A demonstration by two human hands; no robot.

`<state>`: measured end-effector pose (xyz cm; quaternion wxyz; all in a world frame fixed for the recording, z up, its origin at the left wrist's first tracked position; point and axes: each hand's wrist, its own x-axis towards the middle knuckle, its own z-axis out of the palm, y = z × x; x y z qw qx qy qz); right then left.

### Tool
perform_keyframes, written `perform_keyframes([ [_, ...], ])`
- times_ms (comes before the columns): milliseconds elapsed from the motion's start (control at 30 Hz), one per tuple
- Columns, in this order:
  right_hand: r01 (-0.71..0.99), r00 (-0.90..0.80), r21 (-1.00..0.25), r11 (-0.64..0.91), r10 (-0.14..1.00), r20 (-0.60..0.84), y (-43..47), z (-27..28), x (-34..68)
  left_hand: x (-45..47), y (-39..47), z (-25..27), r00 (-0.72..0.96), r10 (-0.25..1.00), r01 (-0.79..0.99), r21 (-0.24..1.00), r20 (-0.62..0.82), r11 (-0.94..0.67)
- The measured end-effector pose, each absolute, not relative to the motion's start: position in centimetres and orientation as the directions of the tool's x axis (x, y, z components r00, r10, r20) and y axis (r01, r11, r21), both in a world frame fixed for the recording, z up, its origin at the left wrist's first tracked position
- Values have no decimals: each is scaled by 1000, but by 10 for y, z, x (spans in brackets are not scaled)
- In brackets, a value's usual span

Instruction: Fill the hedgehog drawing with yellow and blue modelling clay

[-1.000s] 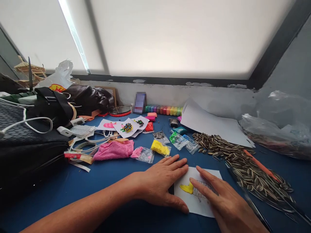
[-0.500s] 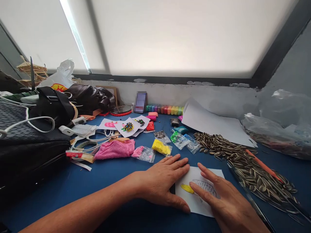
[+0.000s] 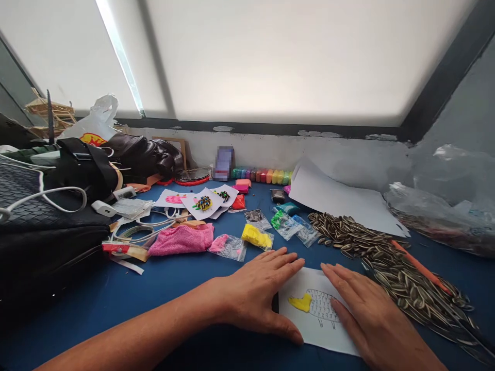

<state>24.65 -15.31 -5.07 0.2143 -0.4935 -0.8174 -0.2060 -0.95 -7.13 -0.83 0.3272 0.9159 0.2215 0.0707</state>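
A white paper point(image 3: 309, 330) lies on the blue table, bearing a pen drawing of an animal point(image 3: 324, 305) with a scaly-patterned body and thin legs. Yellow clay point(image 3: 301, 303) covers the head part at the drawing's left. My left hand point(image 3: 263, 296) rests along the paper's left edge, fingers stretched and thumb on its lower left. On the right side, my right hand point(image 3: 365, 312) lies over the paper with its fingers extended and its thumb near the drawing's right end. Neither hand holds anything. Part of the drawing's right end is hidden.
A heap of sunflower seeds point(image 3: 402, 273) with an orange tool point(image 3: 421, 265) spreads to the right. Ahead lie bagged yellow clay point(image 3: 257, 237), bagged pink clay point(image 3: 228, 247), a pink cloth point(image 3: 181, 238) and decorated cards point(image 3: 203, 203). A black bag point(image 3: 50, 252) stands at left.
My right hand has shifted right, off the drawing's middle, uncovering the yellow clay head and most of the body. My left hand stays nearly in place.
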Motion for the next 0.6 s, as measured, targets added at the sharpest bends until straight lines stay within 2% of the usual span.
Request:
perform_keyframes([
  [167, 894, -370, -4, 449, 742, 559, -155, -40, 241, -8, -73, -7, 873, 487, 345, 694, 10, -632],
  [300, 860, -344, -168, 482, 790, 507, -157, -29, 240, -5, -71, -7, 765, 631, 285, 810, 129, -512],
  [367, 850, -330, -225, 477, 814, 478, -158, -25, 240, -5, -69, -6, 704, 696, 298, 831, 140, -469],
  [433, 852, -333, -219, 475, 815, 474, -160, -24, 239, -4, -68, -4, 718, 685, 338, 798, 125, -500],
  [533, 887, -337, -128, 444, 811, 477, -162, -28, 235, -5, -68, 0, 799, 596, 406, 658, 81, -634],
  [600, 910, -325, -75, 407, 816, 477, -163, -31, 233, -5, -69, 1, 810, 584, 442, 597, 55, -669],
])
